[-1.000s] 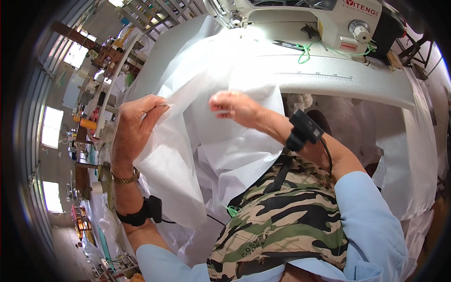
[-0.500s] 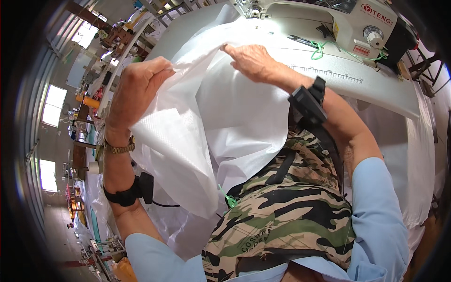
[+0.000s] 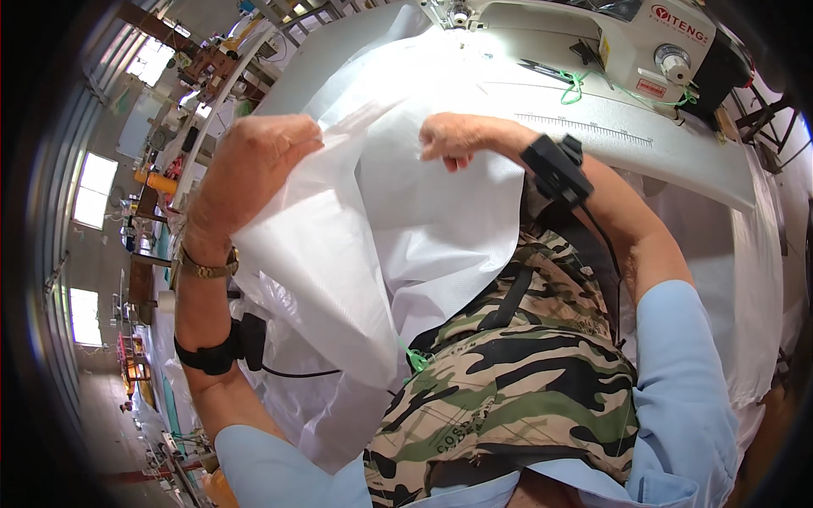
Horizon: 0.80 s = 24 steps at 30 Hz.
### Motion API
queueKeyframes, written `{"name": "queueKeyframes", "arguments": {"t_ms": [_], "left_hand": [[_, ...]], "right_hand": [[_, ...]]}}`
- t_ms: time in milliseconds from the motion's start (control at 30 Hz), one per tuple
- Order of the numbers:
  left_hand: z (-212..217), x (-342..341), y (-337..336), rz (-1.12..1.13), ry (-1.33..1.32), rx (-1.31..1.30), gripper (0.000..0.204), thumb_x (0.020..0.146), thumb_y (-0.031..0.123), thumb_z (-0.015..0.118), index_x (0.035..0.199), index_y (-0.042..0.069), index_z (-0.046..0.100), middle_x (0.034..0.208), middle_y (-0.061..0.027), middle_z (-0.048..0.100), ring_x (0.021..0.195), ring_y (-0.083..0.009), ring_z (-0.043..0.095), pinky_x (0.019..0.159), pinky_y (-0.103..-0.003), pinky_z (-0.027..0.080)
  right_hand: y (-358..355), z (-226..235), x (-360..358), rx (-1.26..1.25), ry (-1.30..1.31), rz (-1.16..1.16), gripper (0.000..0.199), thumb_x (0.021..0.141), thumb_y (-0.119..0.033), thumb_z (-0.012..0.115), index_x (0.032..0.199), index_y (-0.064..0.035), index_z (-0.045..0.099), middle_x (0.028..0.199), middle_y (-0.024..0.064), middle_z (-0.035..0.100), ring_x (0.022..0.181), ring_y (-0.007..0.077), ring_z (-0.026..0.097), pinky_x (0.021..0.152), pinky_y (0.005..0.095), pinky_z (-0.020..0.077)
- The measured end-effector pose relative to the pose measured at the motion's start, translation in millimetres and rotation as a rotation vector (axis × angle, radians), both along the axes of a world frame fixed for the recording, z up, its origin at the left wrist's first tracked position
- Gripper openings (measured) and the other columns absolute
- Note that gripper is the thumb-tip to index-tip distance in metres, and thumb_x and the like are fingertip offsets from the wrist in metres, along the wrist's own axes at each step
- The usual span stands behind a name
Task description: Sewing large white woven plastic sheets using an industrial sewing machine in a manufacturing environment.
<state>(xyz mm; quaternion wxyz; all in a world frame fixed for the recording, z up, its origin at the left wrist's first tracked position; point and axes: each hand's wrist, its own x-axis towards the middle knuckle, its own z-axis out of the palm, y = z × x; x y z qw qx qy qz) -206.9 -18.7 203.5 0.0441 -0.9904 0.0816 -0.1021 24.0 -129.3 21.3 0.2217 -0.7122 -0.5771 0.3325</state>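
Note:
A large sheet of white woven plastic fabric [image 3: 305, 254] drapes from the sewing machine bed down over my lap, with a raised fold running between my hands. My left hand [image 3: 254, 169] is closed on the sheet's edge, thumb against fingers. Over the inner part of the sheet is my right hand [image 3: 457, 140], its fingers curled in; whatever lies between the fingertips is hidden. Beyond both hands, the sewing machine [image 3: 559, 21] has its needle area [image 3: 460, 21] brightly lit, and the sheet's far part reaches close to it.
Dark snips [image 3: 546, 69] and green thread [image 3: 574, 87] lie on the machine bed right of the needle. A printed ruler scale [image 3: 584, 127] runs along the bed. A camouflage apron [image 3: 508, 381] covers my lap. Cluttered workshop benches [image 3: 157, 220] stand at the left.
My right hand has come off the fold's upper edge, moving down and slightly right, with fingers curling in. My left hand keeps its hold, and the fold between them has sagged.

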Motion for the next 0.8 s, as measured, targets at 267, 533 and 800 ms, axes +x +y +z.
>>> {"name": "queueKeyframes", "arguments": {"t_ms": [267,533,800], "left_hand": [[-92,-31,-15,0.037,0.121,-0.275,0.016,0.085,0.007,0.073,0.087,-0.004,0.062,0.077,-0.0176,0.063,0.069,-0.0339,0.063,0.062,-0.039,0.049],[-181,-31,-49,0.254,0.202,-0.800,0.016,0.091,0.011,0.068,0.089,-0.001,0.058,0.071,-0.0187,0.058,0.061,-0.0349,0.056,0.058,-0.039,0.046],[-189,-35,-66,0.352,0.046,-0.871,0.013,0.092,0.008,0.069,0.089,-0.001,0.060,0.061,-0.0095,0.046,0.052,-0.0184,0.042,0.053,-0.031,0.040]], "right_hand": [[-66,-42,-98,-0.166,0.255,0.173,0.030,0.099,-0.024,0.059,0.081,-0.0001,0.062,0.061,0.0089,0.069,0.053,0.0166,0.066,0.053,0.0314,0.0531],[-119,-10,-131,0.345,0.286,0.374,0.034,0.093,-0.028,0.062,0.073,0.0002,0.060,0.062,0.0181,0.060,0.060,0.0343,0.061,0.062,0.0434,0.0483],[-126,-46,-123,0.573,0.812,-0.673,0.028,0.095,-0.024,0.069,0.104,-0.0006,0.058,0.094,0.0044,0.060,0.083,0.0108,0.057,0.070,0.0259,0.0483]]}}
